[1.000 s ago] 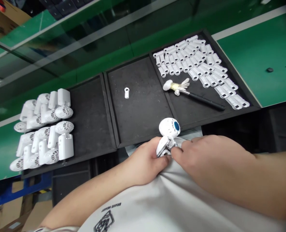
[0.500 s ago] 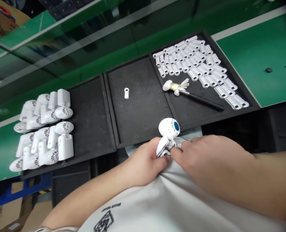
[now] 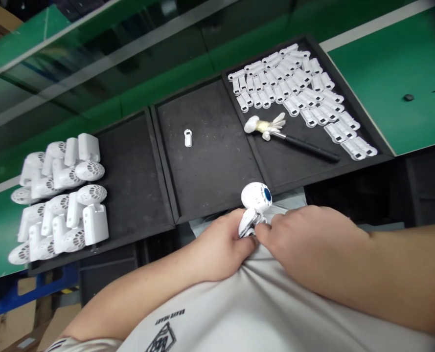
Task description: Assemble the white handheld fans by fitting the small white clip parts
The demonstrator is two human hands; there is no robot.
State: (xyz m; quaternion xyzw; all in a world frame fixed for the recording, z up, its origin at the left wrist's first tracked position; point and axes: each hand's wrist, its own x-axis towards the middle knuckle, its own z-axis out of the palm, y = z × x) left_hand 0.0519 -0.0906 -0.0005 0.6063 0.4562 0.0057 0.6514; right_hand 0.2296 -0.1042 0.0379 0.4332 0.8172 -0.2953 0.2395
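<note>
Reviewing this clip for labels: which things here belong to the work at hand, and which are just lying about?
Work at hand:
white robot figure, held between the left hand and right hand

Lying about:
white perforated-shell parts on a black tray
small white clips
one lone white clip
black-handled tool with a white tufted head

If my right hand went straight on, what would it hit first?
Your right hand would probably meet the white toy robot first, right at its fingertips, though depth is hard to judge from here.
</note>
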